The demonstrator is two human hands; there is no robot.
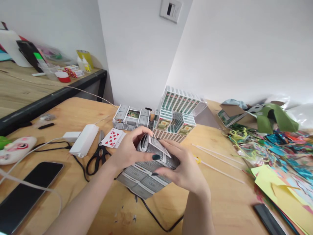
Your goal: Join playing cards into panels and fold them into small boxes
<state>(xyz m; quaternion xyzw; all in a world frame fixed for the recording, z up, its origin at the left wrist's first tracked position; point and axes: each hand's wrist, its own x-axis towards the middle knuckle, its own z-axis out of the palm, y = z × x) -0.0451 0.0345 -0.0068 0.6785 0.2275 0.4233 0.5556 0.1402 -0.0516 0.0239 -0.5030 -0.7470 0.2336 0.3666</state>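
A grey-patterned box made of playing cards (144,178) is held tilted above the wooden table. My left hand (130,148) grips its upper left side, thumb across the front. My right hand (182,163) holds its right side, with fingers on a loose card (158,146) lying at a slant over the top. Left of my hands, a fan of playing cards (113,138) lies face up, hearts showing. Behind them stands a second card-covered box (131,117). Stacked green-and-white card packs (179,101) stand farther back.
Black scissors (99,156), a white adapter (84,140) and a phone (30,192) lie at left. A black cable (156,217) crosses the front. White sticks (220,169), coloured scraps (276,153) and yellow paper (276,189) lie at right.
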